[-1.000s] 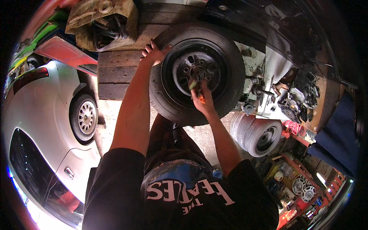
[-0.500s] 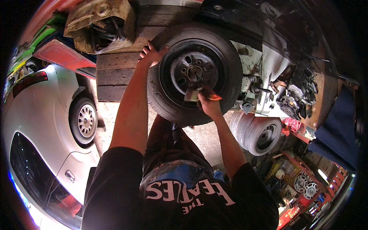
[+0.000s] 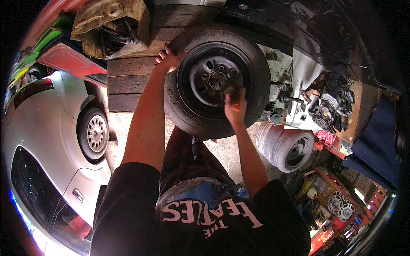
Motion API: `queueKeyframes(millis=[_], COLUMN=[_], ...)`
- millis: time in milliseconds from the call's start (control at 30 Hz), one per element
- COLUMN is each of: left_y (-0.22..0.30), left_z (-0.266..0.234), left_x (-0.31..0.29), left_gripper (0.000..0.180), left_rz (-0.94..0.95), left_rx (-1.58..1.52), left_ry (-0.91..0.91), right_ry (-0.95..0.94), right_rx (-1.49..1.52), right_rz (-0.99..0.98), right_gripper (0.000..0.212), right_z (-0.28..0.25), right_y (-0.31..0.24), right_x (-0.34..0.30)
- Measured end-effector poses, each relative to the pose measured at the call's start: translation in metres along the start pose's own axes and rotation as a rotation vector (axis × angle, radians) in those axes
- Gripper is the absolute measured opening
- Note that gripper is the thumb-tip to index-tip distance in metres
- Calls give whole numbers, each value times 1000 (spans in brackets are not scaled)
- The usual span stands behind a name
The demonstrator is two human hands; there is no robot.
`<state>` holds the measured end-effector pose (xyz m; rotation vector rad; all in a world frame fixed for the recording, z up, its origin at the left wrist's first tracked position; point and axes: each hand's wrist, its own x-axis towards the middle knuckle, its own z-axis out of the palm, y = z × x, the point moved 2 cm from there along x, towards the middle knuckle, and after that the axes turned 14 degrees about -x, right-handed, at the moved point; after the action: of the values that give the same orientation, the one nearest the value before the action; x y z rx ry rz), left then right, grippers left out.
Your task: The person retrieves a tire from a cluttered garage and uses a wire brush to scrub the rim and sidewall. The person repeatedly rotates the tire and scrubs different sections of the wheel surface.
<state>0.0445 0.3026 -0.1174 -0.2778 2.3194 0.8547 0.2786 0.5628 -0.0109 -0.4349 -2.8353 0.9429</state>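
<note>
Head view: we hold the wheel (image 3: pixel 215 81) upright against the car's hub, under the dark body. Our left hand (image 3: pixel 168 59) curls its fingers over the tyre's upper left edge, likely to steady it in place. Our right hand (image 3: pixel 235 106) is closed at the rim's lower right, by the lug holes; whether it grips a tool or nut, we cannot tell. Both arms reach up, the left straighter. A spare wheel (image 3: pixel 286 147) lies to the right.

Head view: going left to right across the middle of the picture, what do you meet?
Silver car → left hand on the tyre's edge → black wheel → right hand at the hub → spare wheel lying on the floor.
</note>
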Motion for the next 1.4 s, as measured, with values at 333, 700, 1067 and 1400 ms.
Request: queueKeyframes(millis=[333,700,1067,1400], left_y=[34,43,35,-12], left_z=[4,-14,-14,5], left_x=[-24,-47,-42,15], left_gripper=[99,118,120,120], left_rz=[-12,-54,-78,1], left_rx=[-41,-148,-145,27], left_ry=[-13,-4,14,2], right_ry=[-160,-247,-317,-413], right_rx=[-174,33,-185,-287], right_rz=[-246,-261,-228,-318], right_gripper=[41,39,30,36], right_z=[7,8,-5,1], right_y=[-23,-35,-39,-53], right_x=[2,-8,0,-8])
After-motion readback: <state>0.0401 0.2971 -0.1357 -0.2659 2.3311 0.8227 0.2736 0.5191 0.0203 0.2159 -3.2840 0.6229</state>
